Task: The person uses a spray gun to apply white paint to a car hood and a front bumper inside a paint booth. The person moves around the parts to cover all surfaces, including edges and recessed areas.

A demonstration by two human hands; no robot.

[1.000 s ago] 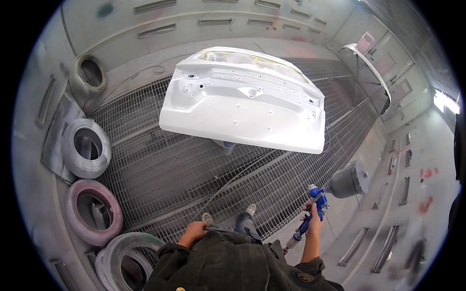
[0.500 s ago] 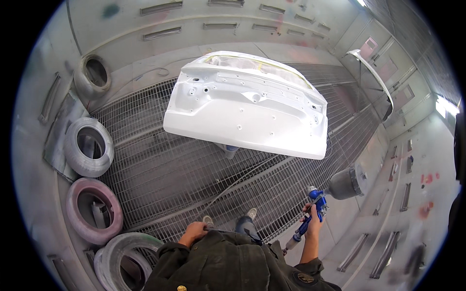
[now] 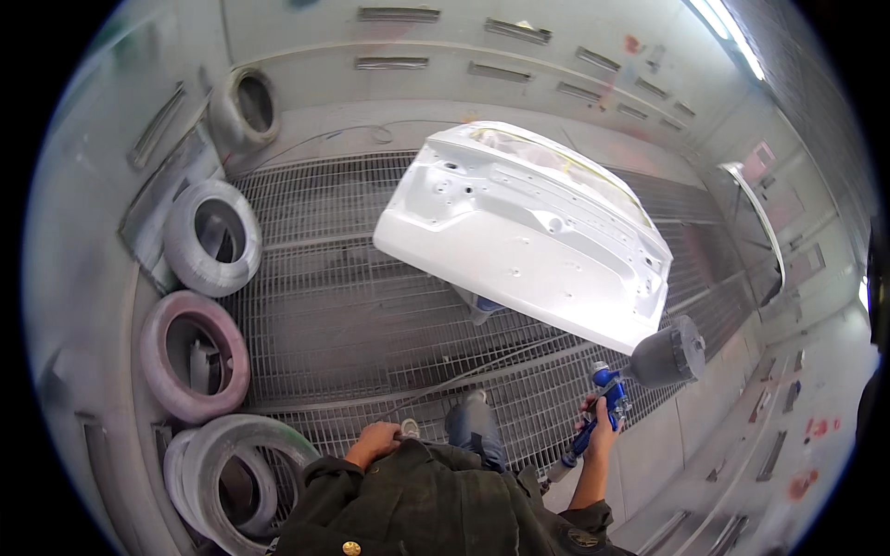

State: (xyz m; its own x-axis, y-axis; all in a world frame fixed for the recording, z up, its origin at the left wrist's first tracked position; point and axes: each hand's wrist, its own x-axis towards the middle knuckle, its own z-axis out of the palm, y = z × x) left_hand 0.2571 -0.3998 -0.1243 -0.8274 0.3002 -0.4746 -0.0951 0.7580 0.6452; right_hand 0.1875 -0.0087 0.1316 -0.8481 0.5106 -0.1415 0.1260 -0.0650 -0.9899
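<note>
A blue paint spray gun [image 3: 608,382] with a large grey paint cup [image 3: 660,360] is gripped by its handle in my right hand [image 3: 603,435]. The cup sits just in front of the near right corner of a white car tailgate [image 3: 505,246], overlapping it in the view. Masking film with yellow tape [image 3: 565,165] covers the tailgate's window opening. Below it, part of a stand [image 3: 477,308] shows. My left hand [image 3: 376,442] is closed at the hem of my dark jacket [image 3: 417,496]; what its fingers hold is hidden.
Several dust-coated tyres [image 3: 211,238] stand along the left wall. A metal grating [image 3: 324,343] forms the floor, with a hose [image 3: 464,375] across it. A curved white panel [image 3: 762,222] stands at the right. The walls carry slotted vents [image 3: 399,15].
The view has turned left, so the tailgate appears farther right and more slanted. One leg has stepped. The spray gun's cup now overlaps the tailgate's near corner; both hands keep their closed grips.
</note>
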